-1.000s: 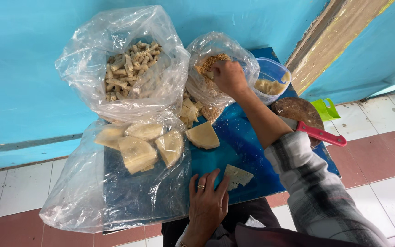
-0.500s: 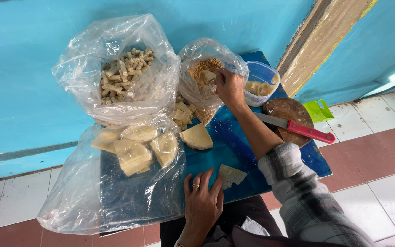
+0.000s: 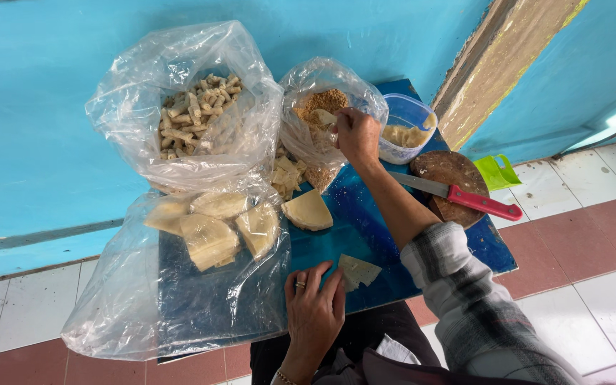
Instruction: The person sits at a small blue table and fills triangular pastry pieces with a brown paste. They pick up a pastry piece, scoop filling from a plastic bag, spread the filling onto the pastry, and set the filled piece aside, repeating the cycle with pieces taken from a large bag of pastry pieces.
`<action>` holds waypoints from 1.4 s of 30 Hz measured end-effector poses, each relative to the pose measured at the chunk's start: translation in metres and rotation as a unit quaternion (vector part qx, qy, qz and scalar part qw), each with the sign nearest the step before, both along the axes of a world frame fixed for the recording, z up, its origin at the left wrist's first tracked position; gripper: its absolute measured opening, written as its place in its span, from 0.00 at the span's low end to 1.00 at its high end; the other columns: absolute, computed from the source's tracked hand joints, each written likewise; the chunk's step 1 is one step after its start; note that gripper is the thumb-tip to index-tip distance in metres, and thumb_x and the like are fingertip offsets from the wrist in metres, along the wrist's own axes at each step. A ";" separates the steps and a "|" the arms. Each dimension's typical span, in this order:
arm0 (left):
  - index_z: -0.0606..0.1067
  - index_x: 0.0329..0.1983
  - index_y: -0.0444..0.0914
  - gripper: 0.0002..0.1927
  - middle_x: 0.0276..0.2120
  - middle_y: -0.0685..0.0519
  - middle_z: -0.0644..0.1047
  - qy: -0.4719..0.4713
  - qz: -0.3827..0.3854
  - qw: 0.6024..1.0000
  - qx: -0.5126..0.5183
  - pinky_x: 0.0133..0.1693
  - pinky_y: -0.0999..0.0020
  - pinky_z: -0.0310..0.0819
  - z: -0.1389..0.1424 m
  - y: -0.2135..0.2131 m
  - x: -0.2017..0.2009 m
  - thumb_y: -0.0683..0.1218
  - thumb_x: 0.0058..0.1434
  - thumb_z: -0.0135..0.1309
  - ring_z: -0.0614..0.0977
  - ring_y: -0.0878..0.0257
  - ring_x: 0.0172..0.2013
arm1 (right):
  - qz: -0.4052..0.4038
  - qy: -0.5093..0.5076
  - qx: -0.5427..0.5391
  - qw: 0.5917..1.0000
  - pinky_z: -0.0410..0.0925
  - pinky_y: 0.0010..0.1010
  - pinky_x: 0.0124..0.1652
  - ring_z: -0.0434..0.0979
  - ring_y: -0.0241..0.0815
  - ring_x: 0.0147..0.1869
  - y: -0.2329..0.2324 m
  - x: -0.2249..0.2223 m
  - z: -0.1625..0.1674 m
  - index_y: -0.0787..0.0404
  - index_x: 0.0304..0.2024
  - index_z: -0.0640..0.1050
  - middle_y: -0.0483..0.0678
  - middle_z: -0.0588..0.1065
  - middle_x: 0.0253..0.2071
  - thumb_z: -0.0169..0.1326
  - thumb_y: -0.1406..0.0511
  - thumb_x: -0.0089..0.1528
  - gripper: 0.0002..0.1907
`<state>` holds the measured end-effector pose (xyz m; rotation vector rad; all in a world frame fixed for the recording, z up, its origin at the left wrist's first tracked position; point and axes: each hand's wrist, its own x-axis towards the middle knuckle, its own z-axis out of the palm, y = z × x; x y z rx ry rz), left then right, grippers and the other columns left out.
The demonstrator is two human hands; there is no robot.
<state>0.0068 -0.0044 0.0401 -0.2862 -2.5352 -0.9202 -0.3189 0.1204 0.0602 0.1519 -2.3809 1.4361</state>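
While the left hand (image 3: 314, 308) lies flat on the blue table (image 3: 365, 228), fingers spread and touching a pale wrapper (image 3: 357, 271), the right hand (image 3: 356, 135) reaches into the crumb bag (image 3: 322, 117) — fingertips pinched on a small pale piece. Best kept over the bag's mouth, so crumbs drop back inside. Beyond — a tub (image 3: 406, 130), a red-handled knife (image 3: 465, 196).

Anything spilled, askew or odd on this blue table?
Little stands out. The red-handled knife lies across the round wooden board, handle jutting past its edge. One pale wedge sits loose on the blue table, outside the bags. No spill visible.
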 end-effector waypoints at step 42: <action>0.70 0.62 0.36 0.26 0.39 0.49 0.82 -0.247 -0.008 0.969 0.025 0.37 0.63 0.83 0.020 -0.027 -0.006 0.39 0.59 0.58 0.87 0.58 0.34 | 0.259 -0.044 0.097 0.960 0.78 0.25 0.30 0.81 0.32 0.29 0.099 0.272 -0.013 0.62 0.51 0.82 0.48 0.81 0.37 0.51 0.74 0.65 0.14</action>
